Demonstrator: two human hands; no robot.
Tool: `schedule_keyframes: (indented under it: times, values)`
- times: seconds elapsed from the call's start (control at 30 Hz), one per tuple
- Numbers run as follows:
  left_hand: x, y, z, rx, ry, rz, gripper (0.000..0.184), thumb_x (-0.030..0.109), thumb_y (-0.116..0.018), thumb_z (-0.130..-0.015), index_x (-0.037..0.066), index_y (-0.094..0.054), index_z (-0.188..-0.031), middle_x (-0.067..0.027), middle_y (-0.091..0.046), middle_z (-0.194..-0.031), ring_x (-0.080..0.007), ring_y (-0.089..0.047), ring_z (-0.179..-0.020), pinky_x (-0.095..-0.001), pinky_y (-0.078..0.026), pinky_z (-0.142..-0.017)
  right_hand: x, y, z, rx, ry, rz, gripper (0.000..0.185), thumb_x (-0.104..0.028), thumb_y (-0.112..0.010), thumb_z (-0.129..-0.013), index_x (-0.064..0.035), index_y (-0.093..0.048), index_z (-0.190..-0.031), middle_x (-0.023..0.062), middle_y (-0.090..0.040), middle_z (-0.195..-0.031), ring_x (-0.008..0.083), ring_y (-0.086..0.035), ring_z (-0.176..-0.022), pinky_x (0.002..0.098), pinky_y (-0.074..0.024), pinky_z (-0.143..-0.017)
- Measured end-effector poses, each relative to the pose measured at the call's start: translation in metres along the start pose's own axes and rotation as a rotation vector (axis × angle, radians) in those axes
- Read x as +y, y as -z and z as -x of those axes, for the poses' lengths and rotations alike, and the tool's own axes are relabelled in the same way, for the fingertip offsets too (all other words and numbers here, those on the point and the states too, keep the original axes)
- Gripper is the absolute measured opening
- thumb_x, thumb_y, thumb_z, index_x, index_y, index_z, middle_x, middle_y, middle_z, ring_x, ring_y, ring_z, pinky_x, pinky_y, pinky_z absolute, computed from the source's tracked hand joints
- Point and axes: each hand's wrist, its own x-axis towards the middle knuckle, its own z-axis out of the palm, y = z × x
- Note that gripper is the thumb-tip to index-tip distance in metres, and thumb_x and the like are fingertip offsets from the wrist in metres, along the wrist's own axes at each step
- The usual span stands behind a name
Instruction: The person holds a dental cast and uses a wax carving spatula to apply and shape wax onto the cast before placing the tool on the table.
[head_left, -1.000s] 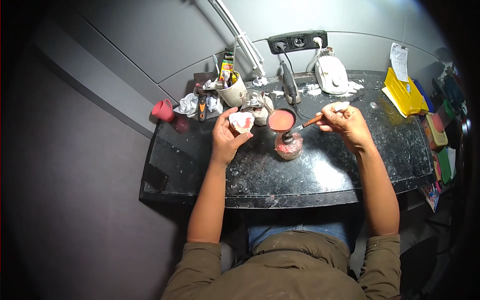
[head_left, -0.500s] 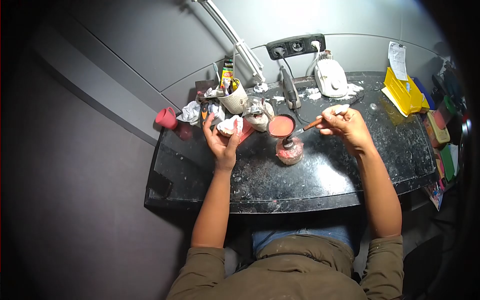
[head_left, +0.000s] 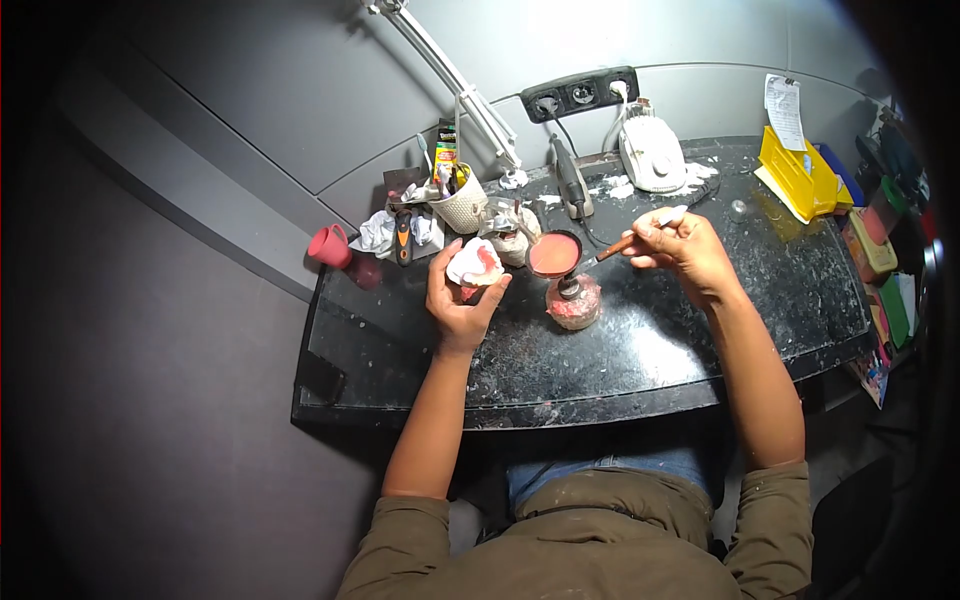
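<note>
While left hand [head_left: 459,312] holds white cast [head_left: 467,265], patched pinkish red, right hand [head_left: 690,258] gripping tool [head_left: 614,248]

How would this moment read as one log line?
left hand: holds white-and-pink model | right hand: holds tool, tip near burner | dish: pink inside

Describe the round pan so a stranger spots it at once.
Over the black worktop, look between the left hand and the right hand. There, close by the pink-smeared burner, is the round pan. Its dark rim around flat pink filling sets it apart.
</note>
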Motion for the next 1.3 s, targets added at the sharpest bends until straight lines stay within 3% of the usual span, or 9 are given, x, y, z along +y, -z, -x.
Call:
schedule_keyframes:
  times: [0.2,0.3,0.47,0.63,0.77,0.87,0.93,1.13,1.3]
  values:
    - [0.006,-0.003,-0.004,0.034,-0.127,-0.343,0.072,-0.001,-0.083,-0.07,-0.004,-0.048,-0.133,-0.0123,-0.048,-0.122,-0.0205,-0.058,-0.109,-0.0327,-0.052,-0.091,-0.001,-0.002,-0.001,0.006,-0.066,-0.062,0.017,-0.013,-0.068,-0.093,0.0029,-0.064,-0.099,0.015,-0.07,-0.096,0.0187,-0.071,-0.081,0.0265,-0.0613,-0.073]
    - [0.004,-0.002,-0.004,0.023,-0.136,-0.395,0.07,-0.002,-0.082,-0.068,-0.003,-0.051,-0.13,-0.0144,-0.052,-0.122,-0.0238,-0.06,-0.108,-0.0354,-0.051,-0.092,0.0,-0.001,0.0,-0.016,-0.039,-0.006,0.017,-0.01,-0.069,-0.092,0.0031,-0.063,-0.1,0.0152,-0.07,-0.095,0.0188,-0.071,-0.08,0.0264,-0.0613,-0.073]
    - [0.002,-0.003,-0.005,-0.032,-0.153,-0.373,0.066,-0.001,-0.082,-0.069,-0.003,-0.054,-0.129,-0.0163,-0.06,-0.122,-0.0225,-0.061,-0.11,-0.034,-0.049,-0.095,-0.002,-0.003,0.002,-0.011,-0.03,-0.017,0.015,-0.005,-0.069,-0.09,0.003,-0.061,-0.1,0.0152,-0.07,-0.093,0.0188,-0.071,-0.08,0.0265,-0.0615,-0.072]
    - [0.005,-0.007,-0.001,-0.039,0.049,-0.32,0.066,-0.003,-0.08,-0.071,-0.003,-0.049,-0.129,-0.0145,-0.06,-0.117,-0.0212,-0.063,-0.104,-0.0323,-0.051,-0.091,0.001,0.002,0.0,-0.03,-0.012,0.005,0.017,-0.009,-0.071,-0.089,-0.0002,-0.062,-0.101,0.0121,-0.07,-0.095,0.0192,-0.071,-0.085,0.0289,-0.0609,-0.074]
    - [-0.004,-0.006,0.004,0.009,-0.033,-0.254,0.064,-0.003,-0.079,-0.072,-0.001,-0.044,-0.126,-0.014,-0.059,-0.113,-0.0198,-0.063,-0.101,-0.0311,-0.051,-0.089,0.002,0.003,-0.001,-0.028,-0.015,0.007,0.016,-0.009,-0.071,-0.09,-0.0014,-0.062,-0.101,0.0121,-0.07,-0.096,0.0187,-0.07,-0.085,0.0292,-0.0608,-0.073]
    - [0.008,-0.007,0.001,-0.012,-0.1,-0.405,0.062,-0.004,-0.079,-0.073,0.002,-0.041,-0.122,-0.0134,-0.058,-0.109,-0.019,-0.062,-0.1,-0.0306,-0.052,-0.087,0.001,0.0,0.0,-0.019,-0.007,0.007,0.013,-0.007,-0.07,-0.09,0.0003,-0.063,-0.099,0.0122,-0.07,-0.093,0.0181,-0.07,-0.082,0.0286,-0.0613,-0.072]
    - [0.009,-0.008,0.0,-0.026,0.041,-0.256,0.061,-0.007,-0.078,-0.074,0.001,-0.041,-0.123,-0.0182,-0.057,-0.12,-0.02,-0.061,-0.107,-0.031,-0.052,-0.09,-0.001,-0.002,0.001,-0.005,-0.002,0.006,0.011,-0.005,-0.068,-0.091,0.0023,-0.063,-0.097,0.0122,-0.069,-0.09,0.0177,-0.071,-0.08,0.0279,-0.0619,-0.071]
    - [-0.008,-0.006,-0.001,-0.046,-0.019,-0.108,0.064,-0.011,-0.076,-0.075,-0.001,-0.041,-0.128,-0.0251,-0.049,-0.14,-0.0215,-0.058,-0.116,-0.0336,-0.052,-0.096,-0.001,0.0,0.001,0.003,0.002,-0.004,0.011,-0.005,-0.069,-0.091,0.0018,-0.063,-0.097,0.0115,-0.069,-0.089,0.0176,-0.07,-0.081,0.0298,-0.0626,-0.072]
    - [-0.005,-0.006,-0.002,-0.044,-0.042,-0.194,0.06,-0.009,-0.074,-0.076,-0.001,-0.045,-0.128,-0.0211,-0.055,-0.134,-0.0227,-0.06,-0.115,-0.0335,-0.052,-0.096,0.003,0.004,-0.001,-0.034,0.006,0.022,0.015,-0.01,-0.071,-0.09,-0.0018,-0.063,-0.101,0.0115,-0.07,-0.096,0.018,-0.07,-0.084,0.0293,-0.0609,-0.071]
